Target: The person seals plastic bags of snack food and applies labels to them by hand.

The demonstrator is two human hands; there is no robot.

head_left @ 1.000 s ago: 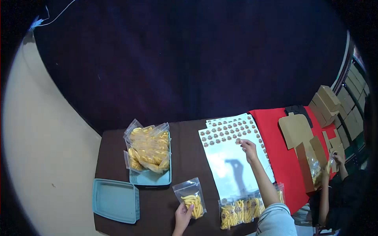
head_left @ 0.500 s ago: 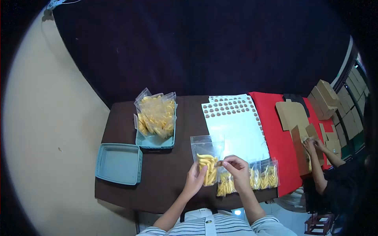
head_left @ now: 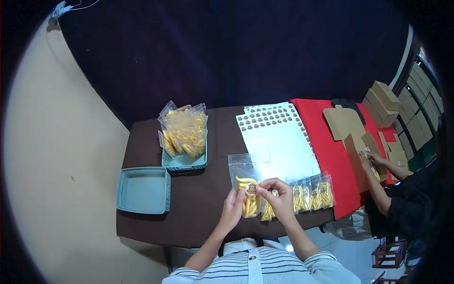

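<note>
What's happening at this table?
The person's left hand holds a clear bag of yellow pieces; the right hand pinches a round sticker at its front. Can't tell if it's fully stuck. More bags lie to the right, others in a teal tray. A co-worker's hands are at a cardboard box.

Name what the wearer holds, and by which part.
Left hand: clear plastic bag of yellow sticks, left side. Right hand: round printed sticker, apparently right edge.

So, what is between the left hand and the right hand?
The head view shows a round printed sticker between left hand and right hand, over the clear zip bag of yellow sticks.
</note>
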